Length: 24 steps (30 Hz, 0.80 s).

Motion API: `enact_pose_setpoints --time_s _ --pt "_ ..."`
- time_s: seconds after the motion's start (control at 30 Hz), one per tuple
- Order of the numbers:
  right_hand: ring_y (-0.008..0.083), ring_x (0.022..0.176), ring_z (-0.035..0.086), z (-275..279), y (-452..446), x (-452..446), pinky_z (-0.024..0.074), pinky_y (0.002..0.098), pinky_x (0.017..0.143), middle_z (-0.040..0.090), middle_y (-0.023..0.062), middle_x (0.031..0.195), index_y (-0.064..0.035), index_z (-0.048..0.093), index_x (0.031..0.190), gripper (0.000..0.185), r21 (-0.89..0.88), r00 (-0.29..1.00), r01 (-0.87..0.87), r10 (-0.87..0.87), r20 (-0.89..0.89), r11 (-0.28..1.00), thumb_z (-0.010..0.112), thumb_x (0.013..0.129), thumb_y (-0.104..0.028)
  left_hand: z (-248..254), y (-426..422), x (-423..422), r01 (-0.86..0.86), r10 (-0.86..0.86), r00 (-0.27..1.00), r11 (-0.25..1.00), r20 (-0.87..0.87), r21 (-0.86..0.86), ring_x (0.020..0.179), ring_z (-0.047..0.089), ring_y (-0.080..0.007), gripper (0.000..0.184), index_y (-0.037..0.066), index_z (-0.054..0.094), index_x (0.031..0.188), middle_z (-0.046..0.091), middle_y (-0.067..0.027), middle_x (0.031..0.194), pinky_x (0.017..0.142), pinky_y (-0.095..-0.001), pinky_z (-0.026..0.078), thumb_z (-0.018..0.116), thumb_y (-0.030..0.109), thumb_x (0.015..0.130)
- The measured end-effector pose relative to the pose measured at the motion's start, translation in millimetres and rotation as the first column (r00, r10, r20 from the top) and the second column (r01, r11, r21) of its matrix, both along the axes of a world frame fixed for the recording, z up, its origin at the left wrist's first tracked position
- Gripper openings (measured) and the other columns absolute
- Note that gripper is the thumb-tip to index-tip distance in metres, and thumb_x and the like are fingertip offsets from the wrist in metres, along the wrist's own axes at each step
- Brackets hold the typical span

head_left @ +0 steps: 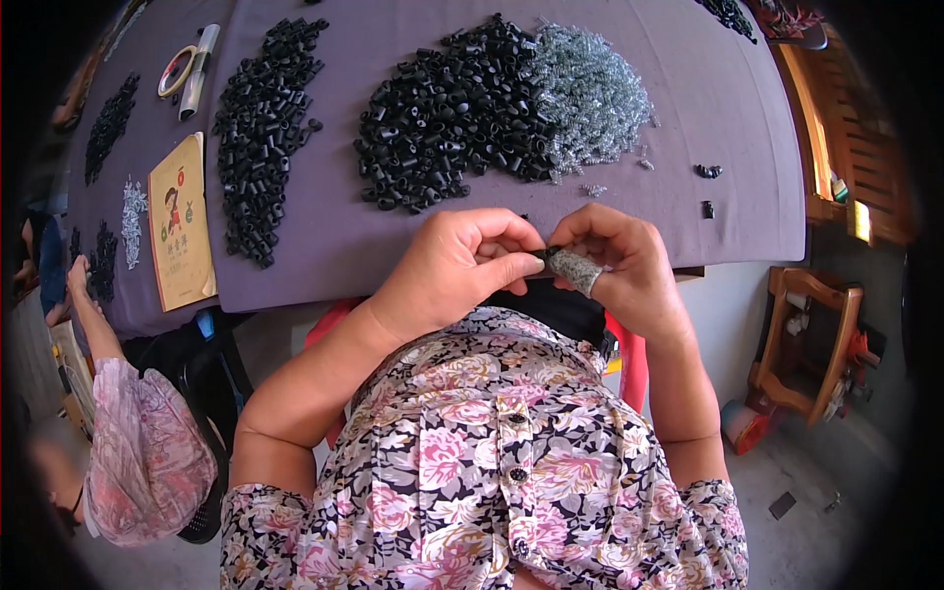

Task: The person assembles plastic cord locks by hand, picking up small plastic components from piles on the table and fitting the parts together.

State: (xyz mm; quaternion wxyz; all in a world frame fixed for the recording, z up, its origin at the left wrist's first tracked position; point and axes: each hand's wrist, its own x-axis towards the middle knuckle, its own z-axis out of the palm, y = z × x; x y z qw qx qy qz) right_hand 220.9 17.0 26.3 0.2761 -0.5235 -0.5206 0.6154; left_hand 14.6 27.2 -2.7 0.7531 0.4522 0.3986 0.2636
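Observation:
My left hand (457, 258) and my right hand (629, 270) meet at the table's front edge, in front of my chest. Thumb and forefinger of each are pinched together on a small black plastic piece (549, 253), mostly covered by the fingertips. A grey speckled wrap (577, 270) covers my right thumb. Just beyond the hands lies a large heap of short black plastic tubes (452, 113). Against its right side rests a heap of small shiny metal springs (595, 98). Whether a spring is inside the held piece cannot be seen.
Another long pile of black tubes (261, 138) lies left on the purple cloth (708, 108). Further left are a booklet (182, 226), a tape roll (177, 72) and small piles. A few black pieces (708, 171) lie right. A co-worker (147, 452) sits at left.

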Motion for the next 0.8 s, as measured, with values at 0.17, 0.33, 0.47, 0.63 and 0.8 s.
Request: enact_pose_setpoints --time_s 0.17,0.33,0.47,0.63,0.8 --pt "0.0022 0.072 0.052 4.0 0.5 -0.3 0.0448 0.0197 0.063 0.058 -0.0029 0.077 0.0032 0.062 0.093 0.013 0.003 0.998 -0.025 0.024 0.062 1.000 0.068 0.082 0.004 0.6 -0.3 0.7 0.008 -0.008 1.000 1.000 -0.006 0.019 0.075 0.063 -0.0076 0.014 -0.005 0.063 0.102 0.067 -0.0048 0.089 0.068 -0.0197 0.052 0.064 0.001 0.089" --pt "0.0019 0.071 0.051 4.0 0.4 -0.9 0.0441 0.0195 0.061 0.058 -0.0028 0.077 0.0033 0.062 0.093 0.013 0.043 0.995 -0.039 0.035 0.095 0.998 0.068 0.082 0.004 -0.7 -0.1 0.1 0.004 -0.004 1.000 1.000 -0.002 0.020 0.075 0.063 -0.0074 0.014 -0.005 0.063 0.103 0.067 -0.0046 0.090 0.069 -0.0197 0.052 0.063 0.001 0.090" --pt "0.0018 0.069 0.050 -2.1 -0.3 -2.6 0.0433 0.0196 0.060 0.057 -0.0028 0.075 0.0035 0.061 0.092 0.012 0.034 0.998 -0.010 0.008 0.059 0.999 0.068 0.082 0.004 0.1 -0.5 0.2 -0.005 0.005 1.000 1.000 -0.007 0.023 0.076 0.063 -0.0074 0.014 -0.004 0.063 0.103 0.067 -0.0047 0.090 0.069 -0.0197 0.052 0.063 0.002 0.090" --pt "0.0016 0.068 0.049 -9.3 -2.5 -4.2 0.0423 0.0193 0.058 0.056 -0.0030 0.074 0.0034 0.061 0.091 0.011 0.047 0.997 -0.006 0.002 0.082 0.999 0.067 0.082 0.004 0.2 -0.4 -0.9 0.003 -0.003 1.000 1.000 -0.006 0.017 0.075 0.063 -0.0076 0.015 -0.005 0.063 0.104 0.068 -0.0049 0.089 0.069 -0.0197 0.052 0.063 0.002 0.090" --pt "0.0014 0.067 0.049 -6.4 -4.0 -5.4 0.0422 0.0193 0.057 0.056 -0.0032 0.073 0.0033 0.061 0.089 0.010 0.050 0.996 0.008 -0.012 0.085 0.999 0.067 0.081 0.004 0.7 2.0 -1.4 -0.012 0.012 1.000 1.000 0.023 0.000 0.072 0.065 -0.0096 0.015 -0.005 0.065 0.103 0.069 -0.0073 0.087 0.066 -0.0206 0.053 0.063 0.000 0.089"
